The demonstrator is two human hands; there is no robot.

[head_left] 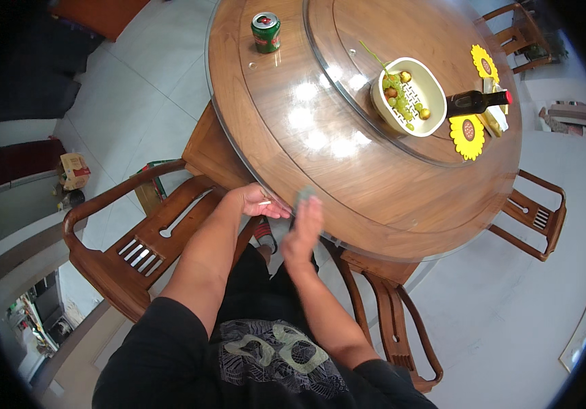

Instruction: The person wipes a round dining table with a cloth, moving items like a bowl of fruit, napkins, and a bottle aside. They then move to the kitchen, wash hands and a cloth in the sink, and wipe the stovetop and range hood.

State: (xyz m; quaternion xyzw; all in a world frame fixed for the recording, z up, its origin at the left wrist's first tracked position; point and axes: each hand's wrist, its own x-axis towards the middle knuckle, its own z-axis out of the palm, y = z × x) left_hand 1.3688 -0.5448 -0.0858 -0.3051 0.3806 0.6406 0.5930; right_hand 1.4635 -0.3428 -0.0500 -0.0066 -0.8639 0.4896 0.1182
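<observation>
My left hand (259,199) is at the near edge of the round wooden table (374,194), palm partly up, with a small white stick (265,202) between its curled fingers. My right hand (304,228) is blurred by motion beside it at the rim, fingers held together against a grey-green thing (305,193) that I cannot make out. Beyond both hands lies the table's glossy top, with a raised glass turntable toward the middle.
A green can (266,34) stands at back left. A white basket (426,121) of fruit, dark bottle (470,103) and sunflower mats (467,140) are at right. Wooden chairs (136,252) surround the table, one left of my legs, another (402,327) at my right.
</observation>
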